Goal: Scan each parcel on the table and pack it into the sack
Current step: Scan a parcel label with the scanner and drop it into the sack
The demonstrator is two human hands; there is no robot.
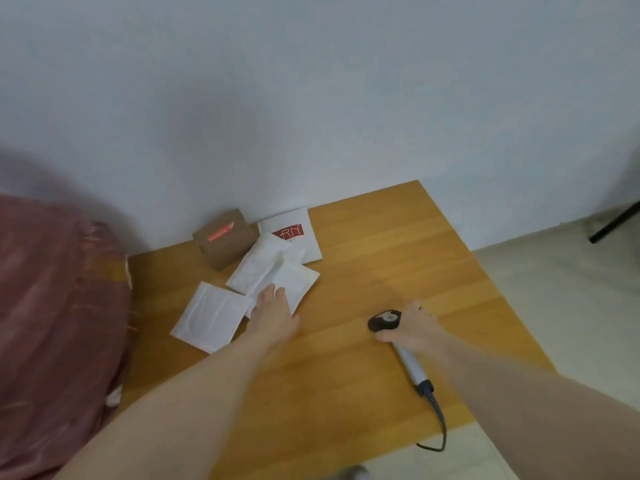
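Several parcels lie at the table's far left: a brown cardboard box (224, 238) with a red scan line across it, a white mailer with a red logo (294, 233), and three white padded envelopes, one at the front (209, 315), one in the middle (256, 268), one to the right (298, 280). My left hand (273, 313) rests with straight fingers on the right envelope's near edge. My right hand (412, 327) grips a handheld scanner (386, 320) lying on the table, its black head pointing left. The dark red sack (52, 306) stands at the left.
The wooden table (381, 258) stands against a pale wall. The scanner's grey handle and black cable (434, 410) run to the table's near edge. Pale floor lies to the right, with a black leg (614, 221) at the far right.
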